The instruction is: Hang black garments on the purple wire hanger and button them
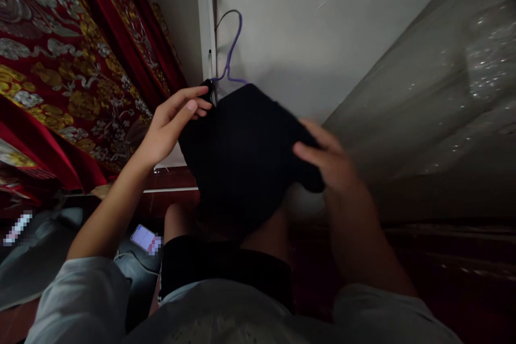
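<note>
A black shirt (245,156) hangs on a purple hanger (229,59), whose hook and upper wire show above the cloth. Its lower part is covered by the shirt. My left hand (171,126) pinches the shirt at its upper left, near the hanger, between thumb and fingers. At the other side, my right hand (334,161) grips the edge of the shirt that looks like a sleeve, a little blurred by motion. The dark cloth shows few folds. Whether the hook rests on anything cannot be made out.
A pale wall (302,21) stands behind the hanger. To the left hangs a red curtain (80,80) with gold and silver flowers. Shiny plastic sheeting (455,102) covers the right side. A lit phone (145,238) lies low on the left, beside my leg.
</note>
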### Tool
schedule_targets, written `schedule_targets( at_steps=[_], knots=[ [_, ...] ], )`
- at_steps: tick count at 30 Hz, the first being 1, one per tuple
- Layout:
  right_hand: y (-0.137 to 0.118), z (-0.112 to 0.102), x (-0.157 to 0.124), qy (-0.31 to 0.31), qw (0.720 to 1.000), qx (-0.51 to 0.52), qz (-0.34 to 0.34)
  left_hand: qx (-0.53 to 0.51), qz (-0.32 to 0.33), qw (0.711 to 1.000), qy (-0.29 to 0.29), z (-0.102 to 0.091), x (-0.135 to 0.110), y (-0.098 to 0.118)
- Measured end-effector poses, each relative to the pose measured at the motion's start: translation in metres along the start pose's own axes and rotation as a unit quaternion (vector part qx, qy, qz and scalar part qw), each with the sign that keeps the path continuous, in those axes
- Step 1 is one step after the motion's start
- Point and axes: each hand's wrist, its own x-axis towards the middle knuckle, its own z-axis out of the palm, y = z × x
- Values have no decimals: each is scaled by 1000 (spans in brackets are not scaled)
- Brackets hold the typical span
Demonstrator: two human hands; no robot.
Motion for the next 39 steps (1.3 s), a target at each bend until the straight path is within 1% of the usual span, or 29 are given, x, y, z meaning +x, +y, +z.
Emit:
schedule_targets(
  at_steps=[2,3,4,6,8,9,10,11,12,13,14,15,16,18,19,20,21,22,23,25,27,29,30,31,33,35,36,37,39],
  knots=[
    [1,22,-17,-50,998,-25,10,-77,-70,994,-42,4,-8,5],
    [3,32,-23,-60,998,-28,15,-106,-97,988,-56,6,-11,6],
    [6,41,-26,-52,998,-23,16,-126,-117,983,-64,9,-15,6],
    [12,51,-28,13,1000,-1,5,-147,-135,978,-64,11,-21,5],
    [13,50,-27,88,995,23,-34,-148,-136,978,-55,11,-26,4],
    [11,45,-27,107,992,28,-63,-147,-136,978,-50,10,-28,4],
    [7,40,-28,109,990,22,-92,-147,-136,979,-43,8,-30,5],
    [2,35,-30,92,989,3,-119,-150,-136,979,-34,7,-32,7],
    [-5,30,-34,55,988,-28,-141,-156,-135,978,-22,6,-33,10],
    [-11,28,-39,0,985,-67,-159,-164,-134,977,-9,6,-34,13],
    [-18,27,-44,-74,976,-110,-170,-175,-136,975,5,6,-35,17],
    [-24,28,-48,-162,959,-152,-174,-189,-143,971,17,6,-36,20],
    [-28,31,-52,-254,933,-185,-175,-205,-157,966,26,7,-37,23],
    [-32,39,-55,-411,870,-213,-167,-245,-206,947,33,9,-43,28],
    [-31,42,-54,-462,847,-207,-161,-266,-239,933,29,10,-47,29],
    [-28,44,-52,-487,836,-196,-157,-283,-276,918,18,10,-52,29],
    [-24,45,-48,-490,838,-187,-153,-293,-315,903,-5,9,-58,28],
    [-18,43,-43,-472,849,-185,-150,-292,-353,888,-38,6,-63,28],
    [-12,41,-38,-435,867,-192,-150,-278,-384,877,-76,3,-69,27],
    [2,34,-25,-329,905,-218,-159,-206,-415,874,-147,-8,-78,28],
    [18,28,-13,-239,922,-247,-176,-108,-402,889,-189,-20,-83,32],
    [33,26,-3,-186,924,-275,-190,-26,-366,906,-209,-32,-84,39],
    [39,26,1,-172,923,-286,-193,4,-346,915,-210,-37,-83,41],
    [44,26,4,-172,922,-291,-188,27,-323,924,-202,-41,-81,43],
    [51,26,8,-216,925,-279,-144,74,-273,945,-165,-46,-76,43],
    [53,25,10,-277,926,-248,-70,122,-210,966,-94,-48,-69,37],
    [53,24,11,-287,930,-226,-35,139,-175,973,-49,-48,-65,33],
    [52,23,13,-274,941,-199,-10,149,-139,979,1,-47,-61,28],
    [51,21,21,-191,973,-131,15,155,-56,980,110,-43,-56,19]
  ],
)
